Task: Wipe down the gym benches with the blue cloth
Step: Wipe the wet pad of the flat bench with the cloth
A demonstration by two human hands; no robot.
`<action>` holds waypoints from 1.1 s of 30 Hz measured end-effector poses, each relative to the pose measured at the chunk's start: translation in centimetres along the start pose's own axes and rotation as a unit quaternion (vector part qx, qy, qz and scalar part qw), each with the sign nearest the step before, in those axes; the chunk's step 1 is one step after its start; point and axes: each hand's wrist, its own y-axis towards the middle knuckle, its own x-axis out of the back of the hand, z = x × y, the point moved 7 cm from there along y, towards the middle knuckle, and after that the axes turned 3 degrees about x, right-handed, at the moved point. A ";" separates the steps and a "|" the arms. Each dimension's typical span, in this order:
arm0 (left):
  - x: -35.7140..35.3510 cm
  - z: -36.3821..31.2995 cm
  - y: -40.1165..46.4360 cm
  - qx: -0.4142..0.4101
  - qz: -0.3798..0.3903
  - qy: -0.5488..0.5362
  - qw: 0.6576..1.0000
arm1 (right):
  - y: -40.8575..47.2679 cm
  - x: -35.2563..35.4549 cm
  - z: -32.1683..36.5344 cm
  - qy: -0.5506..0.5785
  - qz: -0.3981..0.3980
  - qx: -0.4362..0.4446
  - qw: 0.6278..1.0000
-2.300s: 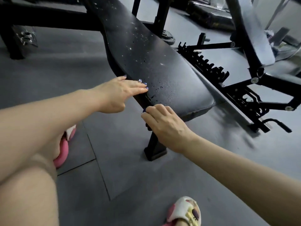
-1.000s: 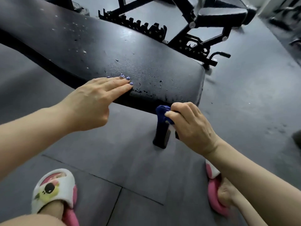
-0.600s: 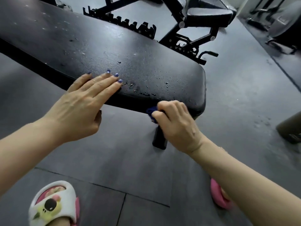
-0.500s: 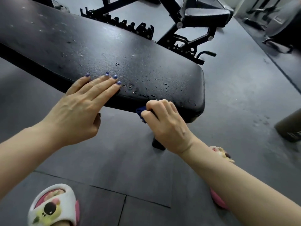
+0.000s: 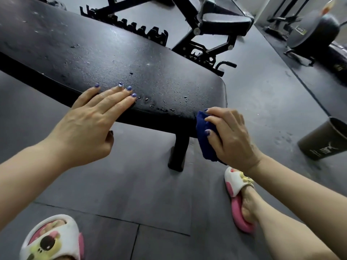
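A long black padded bench (image 5: 116, 59) runs from the upper left to the middle, its top speckled with water drops. My left hand (image 5: 90, 122) lies flat with fingers spread on the bench's near edge. My right hand (image 5: 231, 136) grips the bunched blue cloth (image 5: 204, 137) and presses it against the near side edge of the bench, close to its right end corner. Part of the cloth hangs below my fingers.
The bench's black leg (image 5: 178, 152) stands on the grey rubber floor just left of the cloth. A second adjustable bench (image 5: 223, 25) with a notched frame sits behind. A dark bin (image 5: 324, 141) stands at the right. My slippered feet (image 5: 238, 197) are on the floor below.
My right hand has slid the cloth rightward along the bench's side edge toward the end corner, and more cloth shows. My left hand has stayed flat on the edge.
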 end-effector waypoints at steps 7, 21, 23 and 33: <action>-0.2 0.4 0.0 0.010 0.051 0.006 0.999 | 0.6 0.2 0.8 0.013 0.042 0.027 0.999; 1.0 0.3 0.4 0.016 0.177 0.020 0.984 | 3.0 0.8 2.2 0.063 0.107 -0.002 0.992; 1.2 0.3 0.4 0.019 0.183 0.017 0.983 | 2.5 1.0 2.0 0.068 0.087 -0.013 0.994; 1.4 0.8 0.5 -0.001 0.169 0.006 0.986 | 4.7 -2.2 5.7 0.058 0.002 0.067 0.996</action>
